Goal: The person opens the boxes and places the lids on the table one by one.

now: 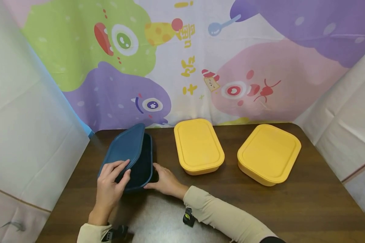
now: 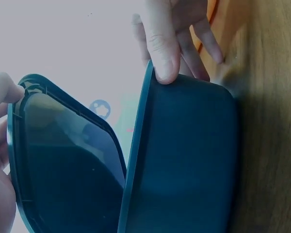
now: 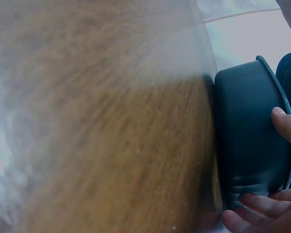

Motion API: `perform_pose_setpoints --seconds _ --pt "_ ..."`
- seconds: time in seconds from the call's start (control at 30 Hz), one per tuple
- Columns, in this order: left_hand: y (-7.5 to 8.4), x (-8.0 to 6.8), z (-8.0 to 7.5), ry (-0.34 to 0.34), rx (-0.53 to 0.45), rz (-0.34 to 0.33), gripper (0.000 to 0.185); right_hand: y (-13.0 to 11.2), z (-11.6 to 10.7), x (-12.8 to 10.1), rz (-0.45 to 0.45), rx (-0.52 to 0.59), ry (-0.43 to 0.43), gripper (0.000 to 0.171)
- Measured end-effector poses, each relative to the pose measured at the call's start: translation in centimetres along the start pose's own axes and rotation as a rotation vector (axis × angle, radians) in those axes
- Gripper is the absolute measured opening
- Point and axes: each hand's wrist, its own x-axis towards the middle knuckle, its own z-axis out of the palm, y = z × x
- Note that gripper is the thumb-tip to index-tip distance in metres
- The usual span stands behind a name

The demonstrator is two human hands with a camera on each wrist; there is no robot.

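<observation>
I see the blue box [image 1: 141, 165] on the desk's [image 1: 292, 209] near left, its lid [image 1: 124, 150] tilted up off its left side. My left hand [image 1: 109, 184] fingers grasp the lid's near edge; my right hand [image 1: 165, 182] grips the box's near right corner. Two yellow boxes [image 1: 198, 145] [image 1: 269, 153] sit right.

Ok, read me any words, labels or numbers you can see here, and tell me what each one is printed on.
Backdrop cloth: yellow characters run down its middle, stylised and turned sideways; only "十" at the bottom reads with fair certainty, the rest cannot be read.
Dark blue lid, dark blue container, near yellow box, far yellow box: no text visible.
Table: none.
</observation>
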Motion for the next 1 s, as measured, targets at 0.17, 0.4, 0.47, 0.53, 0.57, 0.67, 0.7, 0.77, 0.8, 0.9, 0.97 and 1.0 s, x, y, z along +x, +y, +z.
perform_pose_setpoints --seconds 0.17,0.4,0.47,0.53,0.57,0.67,0.7,0.77,0.8,0.9,0.97,1.0 --pt "-0.17 0.06 0.03 0.050 -0.011 -0.007 0.041 0.09 -0.10 -0.03 -0.010 0.009 -0.003 0.088" --pt "-0.41 0.15 0.02 0.097 -0.019 -0.026 0.043 0.14 -0.29 0.07 -0.011 -0.018 -0.011 0.090" --pt "-0.41 0.18 -0.03 0.104 -0.017 -0.032 0.043 0.14 -0.35 0.09 0.000 -0.016 -0.025 0.091" --pt "-0.39 0.21 -0.09 0.112 -0.016 -0.042 0.043 0.13 -0.37 0.08 0.005 -0.013 -0.033 0.093" --pt "-0.38 0.22 -0.12 0.116 -0.016 -0.048 0.043 0.12 -0.38 0.06 0.007 -0.012 -0.037 0.093" --pt "-0.43 0.23 -0.25 0.142 -0.031 -0.061 0.038 0.09 -0.42 -0.04 0.010 -0.005 -0.046 0.096" --pt "-0.46 0.21 -0.27 0.157 -0.039 -0.066 0.037 0.09 -0.42 -0.07 0.013 -0.002 -0.052 0.096" --pt "-0.07 0.42 -0.40 0.192 -0.053 -0.075 0.036 0.07 -0.41 -0.15 0.019 0.003 -0.062 0.097" --pt "0.16 0.54 -0.47 0.210 -0.061 -0.080 0.035 0.05 -0.42 -0.18 0.022 0.006 -0.067 0.097" --pt "0.40 0.73 -0.49 0.269 -0.080 -0.101 0.037 0.05 -0.45 -0.23 0.029 0.019 -0.078 0.095" --pt "0.25 0.74 -0.50 0.296 -0.090 -0.114 0.035 0.07 -0.47 -0.22 0.027 0.022 -0.079 0.093" --pt "-0.10 0.61 -0.44 0.308 -0.092 -0.121 0.035 0.11 -0.47 -0.21 0.026 0.025 -0.079 0.093"
